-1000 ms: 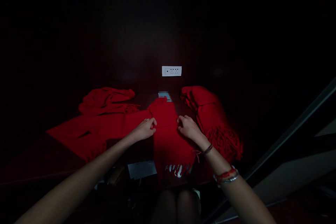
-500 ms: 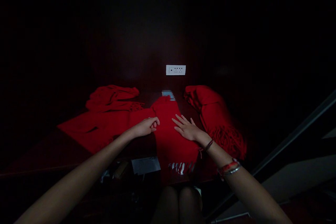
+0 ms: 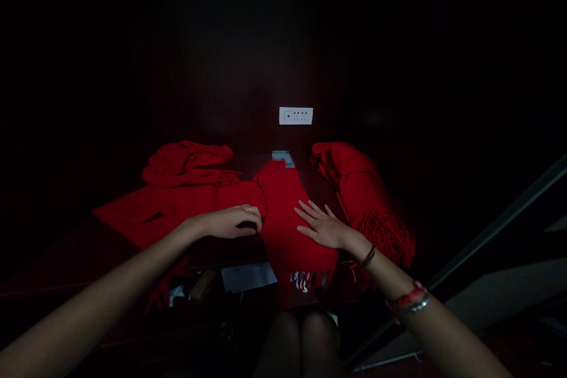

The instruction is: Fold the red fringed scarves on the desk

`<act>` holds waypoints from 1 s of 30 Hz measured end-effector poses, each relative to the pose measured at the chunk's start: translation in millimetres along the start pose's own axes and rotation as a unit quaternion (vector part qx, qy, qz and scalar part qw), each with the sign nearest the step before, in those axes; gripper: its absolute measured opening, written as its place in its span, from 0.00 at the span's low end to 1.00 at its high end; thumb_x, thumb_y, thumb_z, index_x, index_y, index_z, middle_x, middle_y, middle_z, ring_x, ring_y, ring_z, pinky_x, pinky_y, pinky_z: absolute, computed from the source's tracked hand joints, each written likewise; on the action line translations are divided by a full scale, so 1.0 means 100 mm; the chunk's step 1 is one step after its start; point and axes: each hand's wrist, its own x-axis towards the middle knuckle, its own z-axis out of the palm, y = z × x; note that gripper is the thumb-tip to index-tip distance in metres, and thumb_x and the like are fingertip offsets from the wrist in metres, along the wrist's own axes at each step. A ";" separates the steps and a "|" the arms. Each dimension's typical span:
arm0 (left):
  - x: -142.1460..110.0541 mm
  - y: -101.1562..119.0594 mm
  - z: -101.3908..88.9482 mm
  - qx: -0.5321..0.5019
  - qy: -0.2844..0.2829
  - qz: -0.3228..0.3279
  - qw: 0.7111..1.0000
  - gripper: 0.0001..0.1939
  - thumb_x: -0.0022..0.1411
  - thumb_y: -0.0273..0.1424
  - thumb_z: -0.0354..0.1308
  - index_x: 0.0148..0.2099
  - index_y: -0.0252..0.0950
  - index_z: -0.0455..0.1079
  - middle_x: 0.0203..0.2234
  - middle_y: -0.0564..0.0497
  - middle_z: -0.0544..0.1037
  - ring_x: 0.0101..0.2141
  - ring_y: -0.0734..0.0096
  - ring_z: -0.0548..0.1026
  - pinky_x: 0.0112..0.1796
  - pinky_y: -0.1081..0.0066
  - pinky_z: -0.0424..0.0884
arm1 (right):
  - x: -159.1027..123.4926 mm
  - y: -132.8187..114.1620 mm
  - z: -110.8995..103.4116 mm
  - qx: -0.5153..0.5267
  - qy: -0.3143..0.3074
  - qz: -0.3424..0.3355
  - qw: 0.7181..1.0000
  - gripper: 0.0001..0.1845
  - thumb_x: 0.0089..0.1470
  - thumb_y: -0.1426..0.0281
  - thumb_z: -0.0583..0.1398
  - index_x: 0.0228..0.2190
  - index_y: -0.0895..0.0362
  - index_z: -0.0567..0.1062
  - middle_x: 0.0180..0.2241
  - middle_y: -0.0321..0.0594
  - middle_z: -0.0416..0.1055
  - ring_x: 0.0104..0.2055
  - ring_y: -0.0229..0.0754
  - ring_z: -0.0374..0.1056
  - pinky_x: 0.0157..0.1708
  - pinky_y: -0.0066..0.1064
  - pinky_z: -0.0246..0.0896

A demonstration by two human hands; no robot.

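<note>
A red fringed scarf point(image 3: 283, 242) lies on a dark table, its fringe towards me and a folded part running off to the left. My left hand point(image 3: 233, 222), with a ring on one finger, is curled at the scarf's left edge, thumb and fingertips pinching it there; the exact grip is partly hidden. Flat on the scarf's right side rests my right hand point(image 3: 325, 228), fingers spread.
Another bundled red scarf point(image 3: 358, 177) with tangled fringe lies to the right. More red cloth point(image 3: 186, 159) is heaped at the back left. A white socket plate point(image 3: 296, 116) is on the dark wall. Pale paper point(image 3: 248, 277) shows below the table edge.
My left hand has shifted left and slightly down, its fist loosening into a pinch. My right hand has slid slightly right and down. Red fringe now hangs at the front left.
</note>
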 end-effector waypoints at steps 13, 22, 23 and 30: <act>0.26 -0.02 0.17 -0.024 0.015 -0.110 0.994 0.24 0.46 0.40 0.56 0.47 0.43 0.59 0.49 0.52 0.60 0.48 0.64 0.56 0.46 0.66 0.50 | -0.01 0.05 -0.01 0.010 -0.010 0.044 0.999 0.34 0.49 0.49 0.33 0.55 0.53 0.40 0.57 0.33 0.30 0.58 0.45 0.26 0.52 0.49 0.26; 0.51 -0.22 0.11 -0.025 0.005 -0.151 0.988 0.20 0.55 0.28 0.48 0.52 0.40 0.56 0.54 0.50 0.53 0.53 0.63 0.49 0.50 0.63 0.46 | 0.31 0.26 -0.03 0.001 0.006 0.069 0.998 0.35 0.49 0.49 0.32 0.55 0.53 0.41 0.57 0.33 0.30 0.58 0.44 0.26 0.52 0.49 0.27; 0.47 -0.17 0.14 -0.013 0.001 -0.149 0.989 0.21 0.55 0.29 0.48 0.52 0.41 0.55 0.55 0.51 0.50 0.54 0.61 0.46 0.50 0.60 0.45 | 0.30 0.26 -0.03 0.002 0.009 0.066 0.998 0.35 0.49 0.49 0.32 0.55 0.53 0.41 0.57 0.33 0.30 0.58 0.43 0.26 0.52 0.49 0.27; 0.14 0.14 0.14 -0.073 -0.074 -0.038 0.994 0.23 0.56 0.32 0.48 0.54 0.49 0.50 0.55 0.55 0.49 0.55 0.67 0.45 0.51 0.61 0.44 | 0.21 0.23 -0.07 0.014 -0.017 0.064 0.998 0.36 0.47 0.47 0.35 0.55 0.51 0.41 0.57 0.32 0.29 0.58 0.47 0.23 0.51 0.51 0.26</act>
